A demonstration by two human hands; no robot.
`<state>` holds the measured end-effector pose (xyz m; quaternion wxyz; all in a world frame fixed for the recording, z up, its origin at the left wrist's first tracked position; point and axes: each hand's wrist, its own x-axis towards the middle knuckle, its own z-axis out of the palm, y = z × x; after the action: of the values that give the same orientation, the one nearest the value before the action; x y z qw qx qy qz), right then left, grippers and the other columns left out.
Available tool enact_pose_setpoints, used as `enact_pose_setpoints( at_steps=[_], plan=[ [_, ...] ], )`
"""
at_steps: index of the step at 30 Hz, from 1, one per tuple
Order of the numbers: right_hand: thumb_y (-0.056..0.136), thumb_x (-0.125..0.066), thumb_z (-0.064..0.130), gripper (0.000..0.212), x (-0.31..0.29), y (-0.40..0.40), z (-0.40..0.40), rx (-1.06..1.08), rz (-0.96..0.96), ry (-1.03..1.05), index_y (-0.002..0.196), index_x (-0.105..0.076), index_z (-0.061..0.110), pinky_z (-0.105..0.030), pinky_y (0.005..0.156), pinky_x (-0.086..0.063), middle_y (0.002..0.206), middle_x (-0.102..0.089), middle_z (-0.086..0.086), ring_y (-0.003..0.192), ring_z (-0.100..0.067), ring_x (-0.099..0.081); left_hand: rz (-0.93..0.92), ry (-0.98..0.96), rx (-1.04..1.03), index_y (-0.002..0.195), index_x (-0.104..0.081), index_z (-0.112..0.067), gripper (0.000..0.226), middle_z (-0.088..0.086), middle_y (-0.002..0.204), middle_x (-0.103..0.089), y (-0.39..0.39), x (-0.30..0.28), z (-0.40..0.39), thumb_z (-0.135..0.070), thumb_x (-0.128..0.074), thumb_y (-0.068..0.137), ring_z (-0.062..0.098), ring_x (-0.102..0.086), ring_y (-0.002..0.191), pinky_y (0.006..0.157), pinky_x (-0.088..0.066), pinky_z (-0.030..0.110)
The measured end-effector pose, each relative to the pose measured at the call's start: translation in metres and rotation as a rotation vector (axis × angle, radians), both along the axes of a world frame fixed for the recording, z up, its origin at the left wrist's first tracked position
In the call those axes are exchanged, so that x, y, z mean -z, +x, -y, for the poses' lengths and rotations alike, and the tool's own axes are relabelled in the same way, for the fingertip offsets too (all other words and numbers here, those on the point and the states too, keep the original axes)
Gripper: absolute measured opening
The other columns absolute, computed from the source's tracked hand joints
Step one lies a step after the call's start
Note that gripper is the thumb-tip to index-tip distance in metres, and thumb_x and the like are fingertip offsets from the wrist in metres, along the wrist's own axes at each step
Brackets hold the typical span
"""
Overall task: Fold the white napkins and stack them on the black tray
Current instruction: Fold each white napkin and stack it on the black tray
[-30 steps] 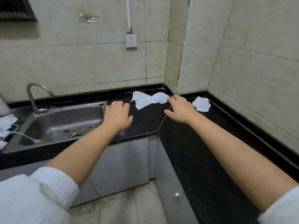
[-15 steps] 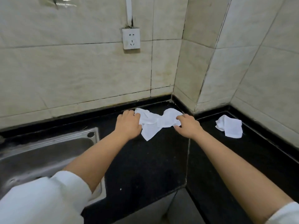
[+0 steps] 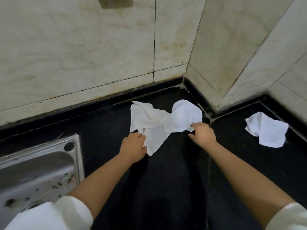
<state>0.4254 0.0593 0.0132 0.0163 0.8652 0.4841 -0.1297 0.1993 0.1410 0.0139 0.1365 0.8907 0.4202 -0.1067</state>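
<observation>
The black stone countertop (image 3: pixel 166 188) carries a crumpled white napkin heap (image 3: pixel 159 123) near the corner; a second crumpled white napkin (image 3: pixel 267 131) lies well apart to the right. No black tray is in view. The left hand (image 3: pixel 133 146) pinches the heap's near-left edge; the right hand (image 3: pixel 201 134) pinches its right edge. Risk: overlapping sheets may lift together, or thin paper may tear under opposing pulls.

Both bare forearms reached forward, sleeves pushed up near the elbows. The left hand (image 3: pixel 133 145) lay palm down, fingers curled. The right hand (image 3: pixel 201 134) matched it, fingertips pinched together.
</observation>
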Motion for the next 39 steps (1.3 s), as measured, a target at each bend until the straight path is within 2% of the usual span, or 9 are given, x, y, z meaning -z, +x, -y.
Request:
enact_pose_setpoints(
  at_steps=[7, 11, 14, 16, 19, 25, 30, 35, 39],
  plan=[
    [0.089, -0.054, 0.015, 0.021, 0.041, 0.031, -0.020, -0.019, -0.122, 0.248, 0.094, -0.068, 0.000, -0.036, 0.083, -0.043, 0.100, -0.063, -0.018, 0.101, -0.034, -0.055, 0.084, -0.063, 0.027, 0.135, -0.040, -0.015, 0.042, 0.002, 0.137, -0.045, 0.040, 0.026, -0.004, -0.030, -0.043, 0.095, 0.019, -0.041, 0.126, 0.100, -0.037, 0.029],
    [0.080, -0.067, 0.005, 0.011, 0.036, 0.033, 0.002, -0.115, -0.298, 0.332, 0.077, -0.070, -0.006, -0.022, 0.077, -0.036, 0.087, -0.067, -0.021, 0.090, -0.034, -0.058, 0.163, -0.084, 0.043, 0.140, -0.037, -0.015, 0.053, 0.002, 0.140, -0.043, 0.073, 0.034, 0.006, -0.035, -0.050, 0.093, 0.019, -0.038, 0.130, 0.104, -0.034, 0.028],
    [0.075, -0.070, 0.000, 0.003, 0.025, 0.026, 0.031, -0.186, -0.402, 0.316, 0.074, -0.070, -0.003, -0.006, 0.072, -0.032, 0.081, -0.068, -0.020, 0.082, -0.032, -0.061, 0.227, -0.041, 0.119, 0.108, -0.067, -0.013, 0.051, 0.007, 0.109, -0.068, 0.096, 0.040, 0.013, -0.032, -0.082, 0.064, 0.026, -0.065, 0.099, 0.080, -0.053, 0.037],
    [0.078, -0.068, 0.003, 0.006, 0.020, 0.022, 0.051, -0.183, -0.448, 0.301, 0.077, -0.071, -0.002, -0.008, 0.073, -0.035, 0.084, -0.067, -0.017, 0.083, -0.029, -0.061, 0.297, -0.041, 0.146, 0.087, -0.074, -0.011, 0.019, 0.006, 0.092, -0.072, 0.104, 0.041, 0.018, -0.021, -0.072, 0.072, 0.027, -0.067, 0.086, 0.073, -0.053, 0.037],
    [0.080, -0.062, 0.011, 0.016, 0.021, 0.014, 0.080, -0.161, -0.477, 0.317, 0.078, -0.068, -0.003, -0.006, 0.075, -0.036, 0.079, -0.061, -0.008, 0.083, -0.026, -0.060, 0.320, -0.044, 0.304, 0.067, -0.073, -0.013, 0.031, 0.000, 0.072, -0.072, 0.098, 0.045, 0.025, -0.023, -0.045, 0.077, 0.022, -0.068, 0.069, 0.063, -0.054, 0.031],
    [0.078, -0.045, 0.027, 0.031, 0.014, -0.022, 0.139, -0.100, -0.361, 0.401, 0.070, -0.061, 0.002, -0.027, 0.065, -0.043, 0.069, -0.062, -0.008, 0.067, -0.024, -0.059, 0.366, -0.179, 0.531, 0.097, -0.065, -0.003, 0.069, 0.010, 0.094, -0.067, 0.059, -0.005, 0.053, -0.049, -0.016, 0.080, 0.023, -0.061, 0.090, 0.080, -0.044, 0.029],
    [0.073, -0.070, 0.022, 0.024, 0.023, -0.095, 0.179, 0.006, -0.143, 0.387, 0.091, -0.067, 0.007, -0.038, 0.077, -0.045, 0.083, -0.069, -0.008, 0.080, -0.028, -0.065, 0.347, -0.243, 0.644, 0.090, -0.059, -0.003, 0.047, 0.008, 0.084, -0.062, 0.008, -0.048, 0.085, -0.038, -0.028, 0.084, 0.016, -0.052, 0.074, 0.064, -0.037, 0.022],
    [0.060, -0.066, 0.015, 0.002, 0.029, -0.144, 0.215, 0.188, -0.084, 0.450, 0.058, -0.066, 0.015, -0.028, 0.056, -0.039, 0.055, -0.063, -0.001, 0.051, -0.024, -0.063, 0.312, -0.203, 0.656, 0.086, -0.058, -0.004, 0.029, -0.008, 0.064, -0.045, -0.027, -0.069, 0.100, -0.026, -0.042, 0.094, 0.006, -0.040, 0.058, 0.057, -0.031, 0.019],
    [0.073, -0.065, 0.009, 0.004, 0.013, -0.151, 0.261, 0.242, -0.086, 0.448, 0.071, -0.068, 0.007, -0.036, 0.066, -0.043, 0.068, -0.067, -0.011, 0.069, -0.032, -0.064, 0.298, -0.163, 0.695, 0.083, -0.058, -0.008, 0.018, -0.015, 0.062, -0.042, -0.030, -0.080, 0.108, -0.016, -0.047, 0.095, 0.001, -0.041, 0.059, 0.059, -0.032, 0.014]
  ],
)
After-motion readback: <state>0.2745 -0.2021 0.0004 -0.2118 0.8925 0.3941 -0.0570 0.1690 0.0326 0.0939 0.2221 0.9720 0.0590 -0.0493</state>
